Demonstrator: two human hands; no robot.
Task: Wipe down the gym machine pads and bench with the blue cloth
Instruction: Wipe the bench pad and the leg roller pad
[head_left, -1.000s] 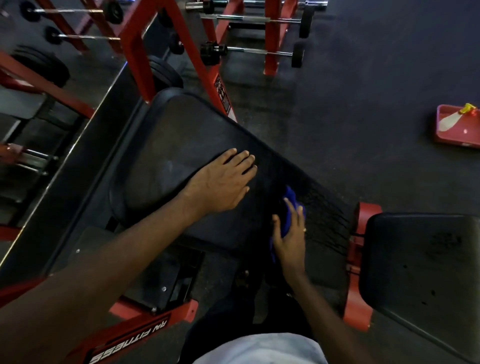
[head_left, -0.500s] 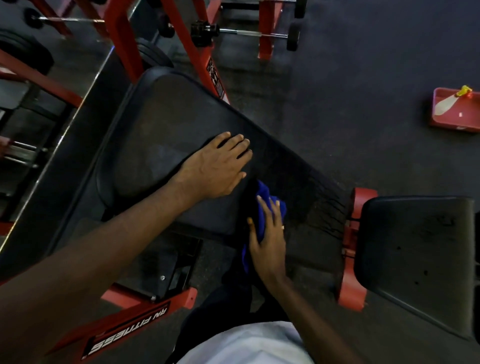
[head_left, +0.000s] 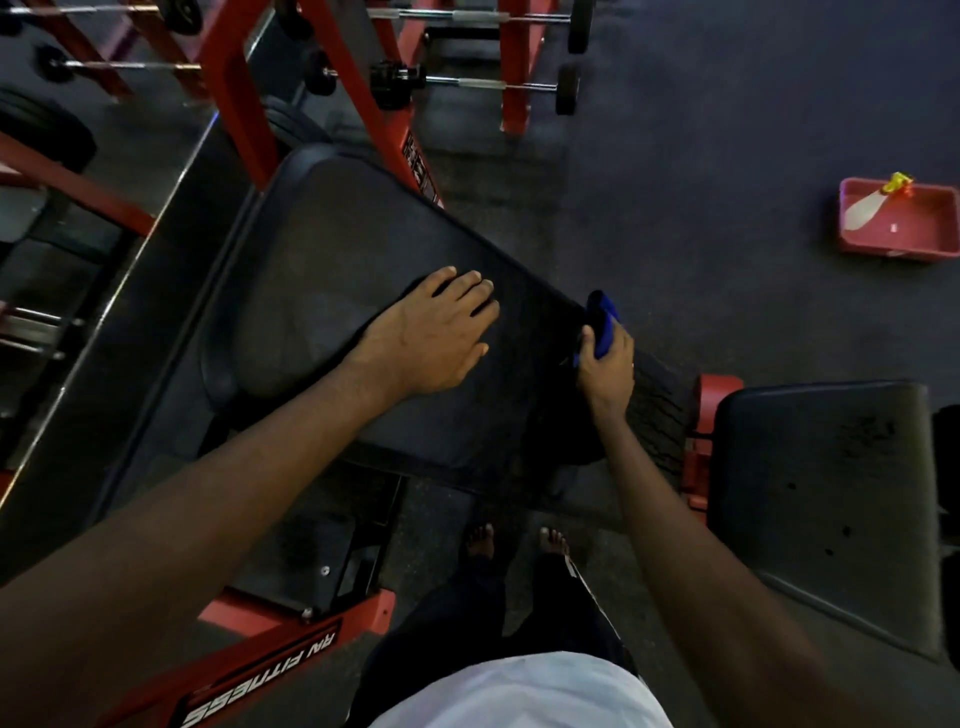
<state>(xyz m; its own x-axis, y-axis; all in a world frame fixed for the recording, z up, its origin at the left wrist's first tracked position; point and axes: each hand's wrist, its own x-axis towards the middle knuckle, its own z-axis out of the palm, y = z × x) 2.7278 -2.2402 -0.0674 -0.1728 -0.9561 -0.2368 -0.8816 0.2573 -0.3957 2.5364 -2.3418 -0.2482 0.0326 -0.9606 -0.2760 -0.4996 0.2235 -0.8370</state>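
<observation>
A long black bench pad (head_left: 332, 270) slopes across the middle of the view. My left hand (head_left: 431, 335) lies flat on it, fingers spread and holding nothing. At the pad's right edge my right hand (head_left: 607, 364) grips the bunched blue cloth (head_left: 602, 322), which sticks up above my fingers and presses against the pad's side. A second black seat pad (head_left: 831, 499) sits lower right, past a red bracket (head_left: 717, 395).
Red machine frame (head_left: 244, 88) and barbell racks (head_left: 514, 62) stand behind the bench. A pink tray (head_left: 893, 234) with a spray bottle (head_left: 872, 200) rests on the dark floor at the right. My bare feet (head_left: 514, 540) stand beside the bench; a mirror edge runs along the left.
My right hand has carried the blue cloth from the pad's near side up and right to its far right edge. My left hand stays flat on the pad.
</observation>
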